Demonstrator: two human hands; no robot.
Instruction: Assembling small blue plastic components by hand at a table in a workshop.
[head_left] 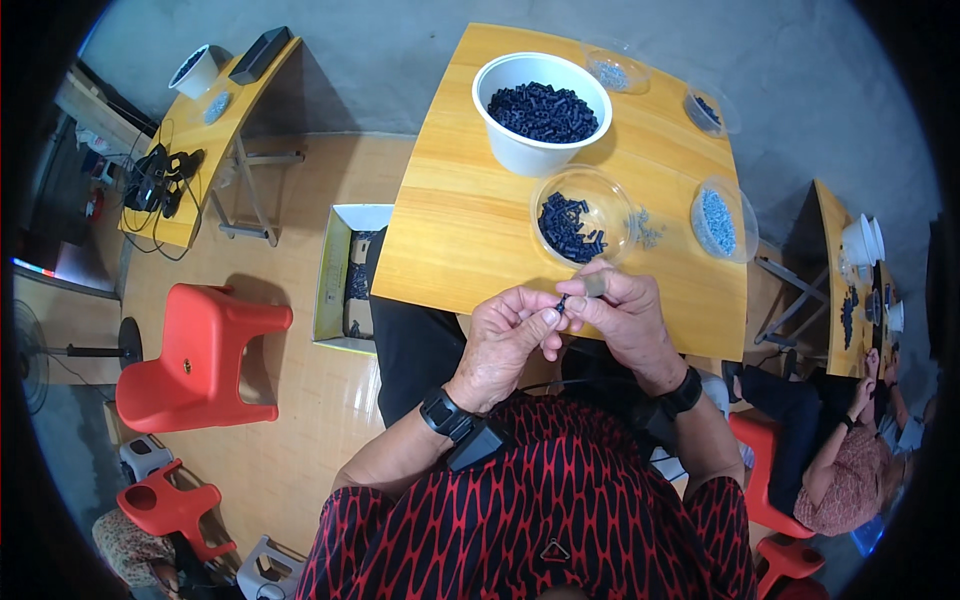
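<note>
My left hand [507,340] and my right hand [625,318] meet just off the near edge of a yellow wooden table [460,230]. Their fingertips pinch one small dark blue plastic piece [563,302] between them. Just beyond the hands a clear shallow bowl [582,218] holds several of the same dark pieces. Behind it a large white bowl [541,112] is filled with many more. A few small pale parts [648,230] lie loose on the table to the right of the clear bowl.
Clear dishes of light blue-grey parts [720,220], [612,71] and of dark parts [706,109] line the table's right and far side. A cardboard box [345,275] stands on the floor to the left. Red stools [195,355] stand further left. Another seated person [835,455] works at right.
</note>
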